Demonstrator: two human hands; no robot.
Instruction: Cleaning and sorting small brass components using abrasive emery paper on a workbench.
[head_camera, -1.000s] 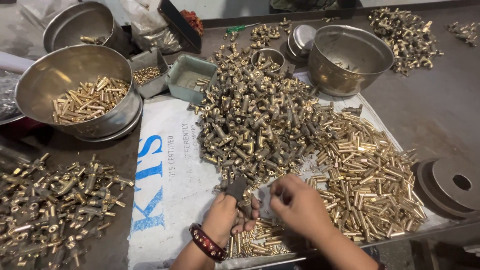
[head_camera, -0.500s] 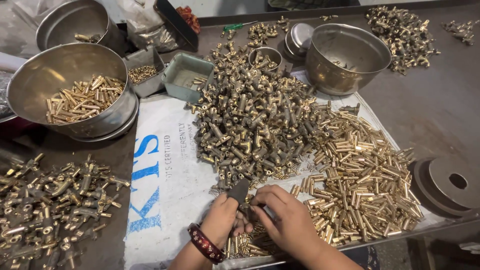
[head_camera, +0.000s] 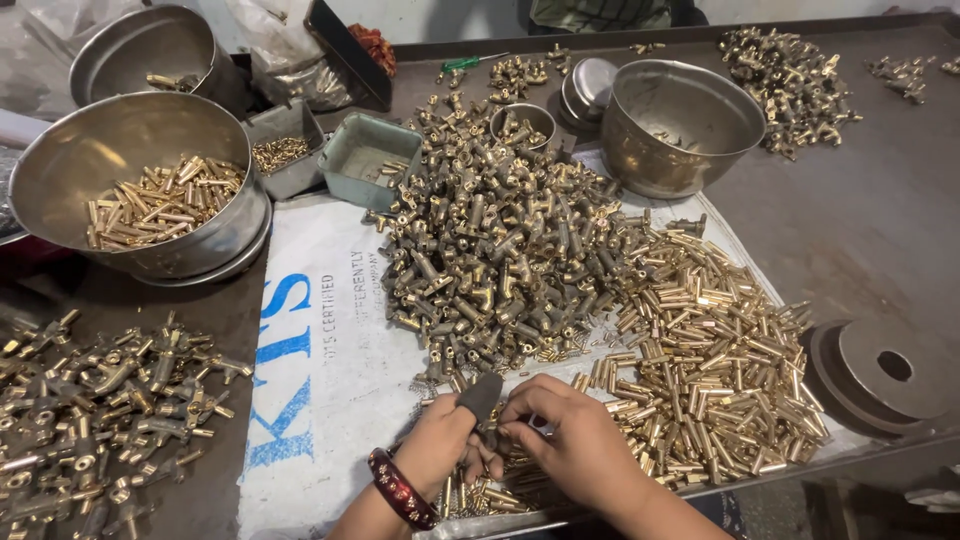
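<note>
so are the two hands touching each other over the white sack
Touching. The head view shows the right hand fingertips meeting the left hand around a small dark piece, with no gap visible.

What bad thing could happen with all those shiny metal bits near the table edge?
The brass tubes are heaped close to the table's front edge, so some could roll off. The left hand and right hand pinch one small part in the fingers; it might slip into the pile of fittings.

hidden: small part pinched between both hands (head_camera: 520, 425) | cut off: left fittings pile (head_camera: 90, 420), forearms
</note>
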